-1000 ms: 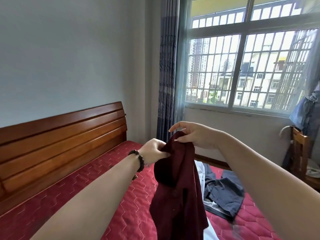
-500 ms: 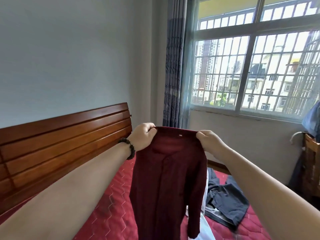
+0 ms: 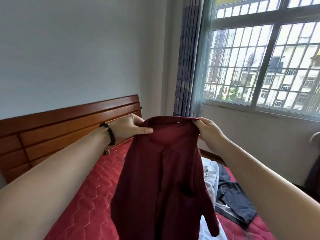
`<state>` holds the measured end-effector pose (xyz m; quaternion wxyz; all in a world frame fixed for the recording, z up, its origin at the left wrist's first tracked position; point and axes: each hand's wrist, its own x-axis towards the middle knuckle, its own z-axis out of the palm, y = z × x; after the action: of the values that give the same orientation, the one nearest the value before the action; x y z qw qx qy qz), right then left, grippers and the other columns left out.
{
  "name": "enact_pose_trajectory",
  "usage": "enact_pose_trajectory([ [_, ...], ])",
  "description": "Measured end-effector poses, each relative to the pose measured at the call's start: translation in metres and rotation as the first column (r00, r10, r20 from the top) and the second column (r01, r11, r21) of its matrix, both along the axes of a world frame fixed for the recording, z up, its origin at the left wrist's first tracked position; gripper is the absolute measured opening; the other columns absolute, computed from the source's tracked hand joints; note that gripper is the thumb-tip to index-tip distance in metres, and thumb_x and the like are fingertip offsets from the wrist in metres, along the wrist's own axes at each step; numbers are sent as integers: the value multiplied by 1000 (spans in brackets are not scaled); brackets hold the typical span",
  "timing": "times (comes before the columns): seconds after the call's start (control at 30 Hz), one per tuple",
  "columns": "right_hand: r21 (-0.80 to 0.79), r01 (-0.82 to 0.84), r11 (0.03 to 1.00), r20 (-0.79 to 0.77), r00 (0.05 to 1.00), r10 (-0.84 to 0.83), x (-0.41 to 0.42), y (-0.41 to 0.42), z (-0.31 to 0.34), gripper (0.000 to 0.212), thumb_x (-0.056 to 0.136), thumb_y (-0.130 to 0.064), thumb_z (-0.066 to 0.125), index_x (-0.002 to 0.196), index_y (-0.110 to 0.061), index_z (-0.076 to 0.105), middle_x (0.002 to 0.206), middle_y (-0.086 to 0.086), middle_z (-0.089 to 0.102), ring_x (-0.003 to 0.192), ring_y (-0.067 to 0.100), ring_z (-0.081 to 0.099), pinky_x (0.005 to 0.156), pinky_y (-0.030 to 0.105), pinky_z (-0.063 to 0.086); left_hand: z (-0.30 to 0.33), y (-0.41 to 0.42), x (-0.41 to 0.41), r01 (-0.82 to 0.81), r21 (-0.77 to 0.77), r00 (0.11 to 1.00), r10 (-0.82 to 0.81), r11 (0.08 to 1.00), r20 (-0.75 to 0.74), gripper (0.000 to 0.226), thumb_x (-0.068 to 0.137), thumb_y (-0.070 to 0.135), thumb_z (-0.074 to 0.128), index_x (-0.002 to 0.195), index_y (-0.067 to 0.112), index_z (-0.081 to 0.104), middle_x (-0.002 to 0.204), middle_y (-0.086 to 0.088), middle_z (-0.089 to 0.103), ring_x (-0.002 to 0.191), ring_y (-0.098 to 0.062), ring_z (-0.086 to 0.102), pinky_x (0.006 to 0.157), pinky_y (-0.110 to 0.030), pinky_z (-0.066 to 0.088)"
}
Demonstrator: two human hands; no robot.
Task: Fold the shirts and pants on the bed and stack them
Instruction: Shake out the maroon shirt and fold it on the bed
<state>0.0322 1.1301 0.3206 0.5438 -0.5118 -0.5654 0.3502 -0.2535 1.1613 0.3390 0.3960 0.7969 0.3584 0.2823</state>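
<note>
Since 1.0 s ago: the maroon shirt [image 3: 164,179] has gone from a bunched clump held at one spot to a spread garment held up by its shoulders. The hands have moved apart to either end of the collar line, and the grip points sit a little wider than at 0.5 s ago.

Left hand [image 3: 129,128]: thumb laid over the cloth, fingers behind, pinching the left shoulder. Right hand [image 3: 208,131]: fingers curled round the right shoulder and collar edge. Neither hand is free.

The shirt hangs clear above the bed [image 3: 83,205], placket toward the camera, buttoned at the neck, one sleeve dangling at lower right.

A white garment [image 3: 210,175] and dark grey pants [image 3: 235,200] lie unfolded toward the bed's far window-side edge.

Judgement: the shirt is opened out and oriented, but no fold has been made. Next it probably gets laid flat on the bare quilt near the headboard [image 3: 60,125].
</note>
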Motion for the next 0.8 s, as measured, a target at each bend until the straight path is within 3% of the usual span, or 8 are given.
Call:
enact_pose_trajectory([
  [0.1,-61,32,998,-17,999,-33,-42,5,1,30,91,-26,49,71,-17,69,75,11,62,69,26,56,68,38,47,-11,5,-33,11,-27,994,-8,1000,113,46,60,59,80,82,19,77,87,-3,75,80,-12,70,73,-19,53],
  [0.2,-130,-7,992,18,1000,9,-86,11,3,32,90,-33,55,71,-19,76,74,9,70,64,25,64,69,39,54,-20,14,-80,33,-50,993,-27,998,112,47,52,60,82,81,24,77,84,-1,75,75,-11,70,67,-21,55],
  [0.33,-289,-248,924,25,963,267,-141,16,1,47,77,-51,69,96,-9,74,96,11,74,84,24,72,70,34,59,-35,32,-163,82,-58,993,-77,995,84,28,70,36,81,95,25,74,97,-2,74,87,-15,70,73,-23,55],
  [0.5,-327,-505,798,-104,859,501,-208,24,-11,30,80,-16,71,108,-5,69,109,17,69,97,28,68,88,40,55,-55,57,-267,14,-7,997,-13,1000,79,14,75,17,76,88,16,69,86,-6,67,80,-16,62,76,-26,53],
  [0.57,-327,-476,816,-112,877,467,-236,27,-19,27,78,-7,69,105,-2,67,104,18,68,93,28,67,92,42,53,-60,64,-296,-58,37,993,54,998,100,11,76,21,77,81,16,69,77,2,70,72,-10,64,67,-20,53],
  [0.63,-279,-353,893,-95,936,340,-263,29,-29,15,80,-2,66,94,-2,68,90,13,72,78,22,69,81,36,58,-65,69,-311,-147,97,982,133,984,134,11,79,22,76,71,21,69,67,8,69,63,-5,63,60,-17,50],
  [0.73,-132,3,991,155,988,18,-292,29,-44,14,85,-5,66,72,-11,66,60,-2,64,54,10,59,60,26,51,-74,77,-321,-264,243,959,226,933,173,23,83,25,72,62,31,67,59,16,65,57,5,57,58,-12,45],
  [0.8,-17,178,984,327,931,-163,-303,28,-55,18,85,-9,68,67,-12,66,60,2,57,60,15,51,65,29,45,-79,79,-322,-285,286,951,232,915,203,26,86,24,69,63,34,65,61,19,62,57,7,56,58,-9,41],
])
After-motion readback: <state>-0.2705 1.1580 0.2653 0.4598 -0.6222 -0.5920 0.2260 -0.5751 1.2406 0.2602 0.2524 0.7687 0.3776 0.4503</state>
